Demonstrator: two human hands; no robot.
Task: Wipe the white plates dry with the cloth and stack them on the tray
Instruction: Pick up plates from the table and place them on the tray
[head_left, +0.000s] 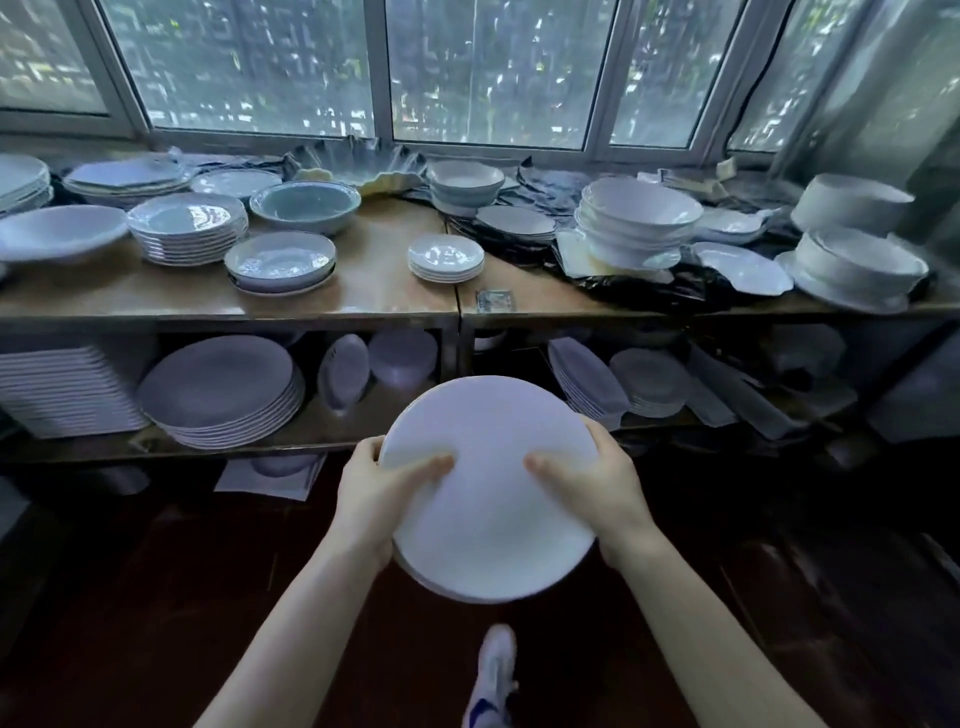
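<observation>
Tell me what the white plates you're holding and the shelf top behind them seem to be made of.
Held plates: likely glazed ceramic, possibly melamine; smooth white face with a soft, even sheen. Shelf top: likely varnished wood or laminate; brown, glossy, reflecting the window light.

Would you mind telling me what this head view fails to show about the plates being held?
Head view: the count of white plates in the held pile; the top one covers the rest.
Fingers of the left hand and right hand: hidden beneath the plates, only thumbs show.
No cloth or tray anywhere in frame.
Wetness: too blurred to judge.
</observation>
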